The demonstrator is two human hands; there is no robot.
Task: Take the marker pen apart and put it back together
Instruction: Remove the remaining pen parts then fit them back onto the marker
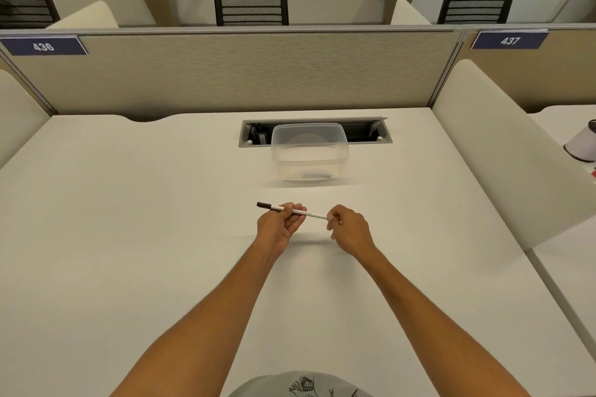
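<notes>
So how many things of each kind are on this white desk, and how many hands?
Marker pen: 1
Clear plastic container: 1
Hands: 2, left hand and right hand, both holding the pen above the desk
Total: 4

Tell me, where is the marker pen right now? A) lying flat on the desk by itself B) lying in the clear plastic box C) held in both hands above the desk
C: the left hand and right hand each grip the marker pen.

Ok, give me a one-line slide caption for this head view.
Both hands, left hand and right hand, hold a marker pen above the desk, clear tub behind.
</notes>
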